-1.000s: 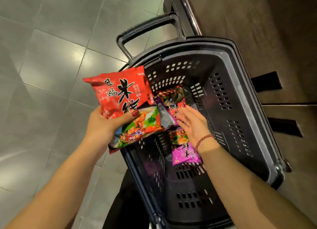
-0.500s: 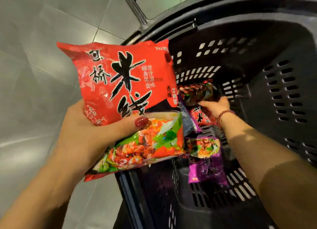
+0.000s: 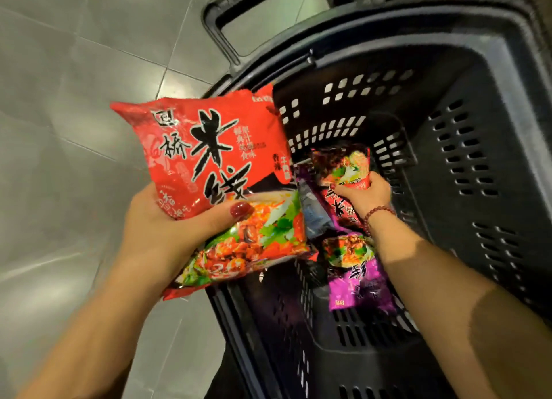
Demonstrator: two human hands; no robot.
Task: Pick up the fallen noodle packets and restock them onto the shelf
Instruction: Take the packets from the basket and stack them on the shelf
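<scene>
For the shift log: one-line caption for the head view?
Left hand holds a red packet by the black basket; right hand grips a second packet inside.

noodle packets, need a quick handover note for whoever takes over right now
Left hand holds a red packet over the left rim of the basket.
Right hand grips a dark red packet inside the basket; a purple packet lies beside its wrist.
Done: packets gathered in hands and basket.
Left: lift the rest out and restock; no shelf in view.
</scene>
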